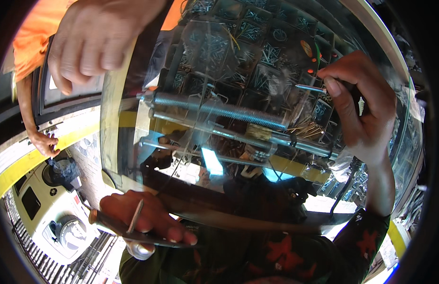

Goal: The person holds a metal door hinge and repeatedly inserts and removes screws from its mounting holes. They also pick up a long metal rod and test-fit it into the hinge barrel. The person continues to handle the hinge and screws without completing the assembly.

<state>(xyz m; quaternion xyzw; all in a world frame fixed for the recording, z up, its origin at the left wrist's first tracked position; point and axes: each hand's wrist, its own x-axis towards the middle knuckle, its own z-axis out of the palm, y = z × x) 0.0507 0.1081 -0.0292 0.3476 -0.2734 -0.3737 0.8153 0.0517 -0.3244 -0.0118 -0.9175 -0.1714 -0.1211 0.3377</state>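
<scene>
My right hand (364, 104) is raised over the right side of the glass counter. Its thumb and forefinger pinch a silver screw (310, 88), which points left. At the lower left, my left hand (136, 213) is closed around several items. A silver screw (135, 217) stands up from it, and a dark piece with a rounded end (106, 222) sticks out to the left. Below the fingers is a shiny round metal end (140, 250); what it belongs to I cannot make out. Another person's hand (94, 40), blurred, hangs at the upper left.
Under the glass, compartments (269, 54) hold many screws and nails. Long threaded rods (219, 111) lie across the counter, beside a bundle of brass-coloured pins (307, 128). A person in an orange sleeve (35, 40) is at the left; a white vehicle (51, 213) stands beyond.
</scene>
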